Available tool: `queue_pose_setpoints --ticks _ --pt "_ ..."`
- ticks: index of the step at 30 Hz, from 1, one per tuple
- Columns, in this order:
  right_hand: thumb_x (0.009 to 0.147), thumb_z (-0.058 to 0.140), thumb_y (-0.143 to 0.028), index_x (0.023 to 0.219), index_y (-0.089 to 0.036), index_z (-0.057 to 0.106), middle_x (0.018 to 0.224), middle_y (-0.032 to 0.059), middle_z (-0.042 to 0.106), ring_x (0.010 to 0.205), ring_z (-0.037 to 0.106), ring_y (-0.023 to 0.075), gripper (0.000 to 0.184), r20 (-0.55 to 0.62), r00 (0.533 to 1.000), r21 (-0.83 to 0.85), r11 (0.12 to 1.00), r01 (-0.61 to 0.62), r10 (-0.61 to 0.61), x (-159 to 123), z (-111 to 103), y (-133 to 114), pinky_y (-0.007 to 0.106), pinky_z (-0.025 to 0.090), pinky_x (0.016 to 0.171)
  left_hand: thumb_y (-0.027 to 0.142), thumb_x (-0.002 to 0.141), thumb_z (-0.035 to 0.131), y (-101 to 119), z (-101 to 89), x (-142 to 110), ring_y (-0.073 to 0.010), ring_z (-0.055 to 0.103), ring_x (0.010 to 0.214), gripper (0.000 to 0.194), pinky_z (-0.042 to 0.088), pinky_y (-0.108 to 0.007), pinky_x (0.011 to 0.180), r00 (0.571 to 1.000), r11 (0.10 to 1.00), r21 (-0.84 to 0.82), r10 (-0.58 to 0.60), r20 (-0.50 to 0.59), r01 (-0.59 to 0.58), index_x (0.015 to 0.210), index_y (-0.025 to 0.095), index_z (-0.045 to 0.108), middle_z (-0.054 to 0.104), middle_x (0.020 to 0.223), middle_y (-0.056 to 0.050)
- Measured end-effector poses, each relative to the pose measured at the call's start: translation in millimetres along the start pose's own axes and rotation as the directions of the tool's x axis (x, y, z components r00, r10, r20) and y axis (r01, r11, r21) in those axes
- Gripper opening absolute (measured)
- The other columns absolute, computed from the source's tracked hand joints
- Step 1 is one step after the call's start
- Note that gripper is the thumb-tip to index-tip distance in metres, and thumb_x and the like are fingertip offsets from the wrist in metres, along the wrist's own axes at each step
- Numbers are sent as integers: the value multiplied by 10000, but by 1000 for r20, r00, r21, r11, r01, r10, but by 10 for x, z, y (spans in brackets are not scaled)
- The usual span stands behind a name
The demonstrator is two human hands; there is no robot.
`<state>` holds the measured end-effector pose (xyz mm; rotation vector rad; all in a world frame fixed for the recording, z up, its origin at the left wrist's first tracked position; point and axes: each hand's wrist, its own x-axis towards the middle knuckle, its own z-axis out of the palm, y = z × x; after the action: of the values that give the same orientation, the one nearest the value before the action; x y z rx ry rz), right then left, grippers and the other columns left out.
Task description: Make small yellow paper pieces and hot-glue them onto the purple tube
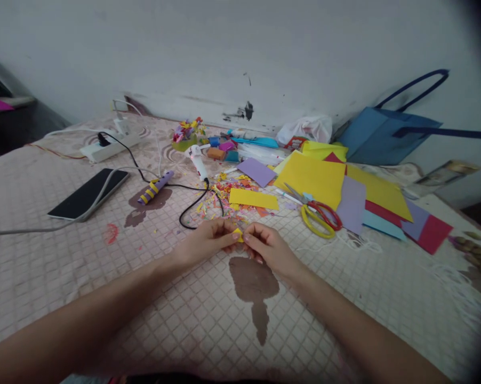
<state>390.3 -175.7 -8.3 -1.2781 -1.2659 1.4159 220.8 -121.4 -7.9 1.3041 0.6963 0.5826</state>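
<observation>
Between my two hands is a small piece of yellow paper point(238, 234), pinched at both sides. My left hand point(210, 238) grips it with thumb and fingertips. From the other side, the closed fingers of my right hand point(269, 245) hold its edge. Just beyond them lies a flat yellow paper strip point(254, 199) among colourful paper scraps point(212, 200). Scissors point(320, 216) with red and yellow handles rest to the right. A white glue gun point(198, 161) stands farther back, its black cord curling toward my hands.
At left are a tablet-like black slab point(86, 194), a power strip point(110, 148) and a purple roll with yellow bands point(155, 188). Coloured sheets point(314, 178) spread on the right before a blue bag point(384, 133). A paper-flower bunch point(187, 132) stands at the back.
</observation>
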Motion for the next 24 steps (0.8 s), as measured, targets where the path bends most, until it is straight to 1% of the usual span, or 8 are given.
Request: queue_pose_setpoints --ticks 3,8,12,15,17,19,22,24 --pt "816 569 -443 758 -185 511 574 -61 499 437 416 59 271 19 1000 -8 1000 12 -12 -6 18 2 175 301 385 363 756 658 -37 -23 -1 -91 541 578 249 423 -216 577 1000 999 48 9 9 -9 699 143 556 583 625 4" --pt "806 590 -442 729 -193 481 555 -70 472 423 405 59 282 6 999 -22 998 50 -50 11 30 51 179 319 394 373 758 651 -50 -46 3 -90 541 581 261 420 -211 570 1000 997 76 -4 27 2 710 130 566 586 621 4" --pt "848 546 -410 751 -197 502 570 -60 468 437 412 73 238 -54 988 -108 984 140 -146 20 24 88 197 335 410 389 750 660 -42 -42 12 -87 548 594 285 443 -219 588 999 998 54 -13 35 12 761 125 553 593 664 8" --pt "872 526 -343 778 -200 527 627 -40 496 490 444 86 172 -99 962 -226 947 229 -256 6 21 101 214 366 460 393 754 660 -49 -36 7 -86 559 584 295 459 -229 589 999 999 19 -31 27 31 778 135 519 616 690 4" --pt "883 515 -294 797 -203 544 674 -23 527 554 479 103 129 -108 934 -336 897 288 -340 -8 21 103 227 387 512 389 758 660 -51 -29 2 -85 561 569 294 459 -228 582 999 999 7 -43 5 43 775 136 512 626 683 1" --pt "887 509 -248 808 -206 559 718 -5 552 631 510 124 102 -94 894 -459 816 353 -439 -19 17 99 245 406 570 372 751 674 -45 -21 -3 -85 569 585 287 462 -229 597 999 999 -24 -46 7 46 791 130 526 632 698 -4" --pt "890 493 -178 845 -209 568 807 25 573 760 545 151 93 -16 810 -591 659 465 -587 -24 -4 88 277 440 676 357 749 685 -25 -6 -6 -90 588 651 282 469 -234 652 998 989 -137 -58 35 62 833 121 556 639 754 -15" --pt "890 485 -148 885 -212 568 871 44 572 834 556 163 105 45 762 -628 575 524 -646 -19 -25 85 297 457 736 357 766 669 -16 -2 -5 -90 590 674 268 465 -237 680 997 978 -195 -70 32 75 845 121 570 641 772 -18"
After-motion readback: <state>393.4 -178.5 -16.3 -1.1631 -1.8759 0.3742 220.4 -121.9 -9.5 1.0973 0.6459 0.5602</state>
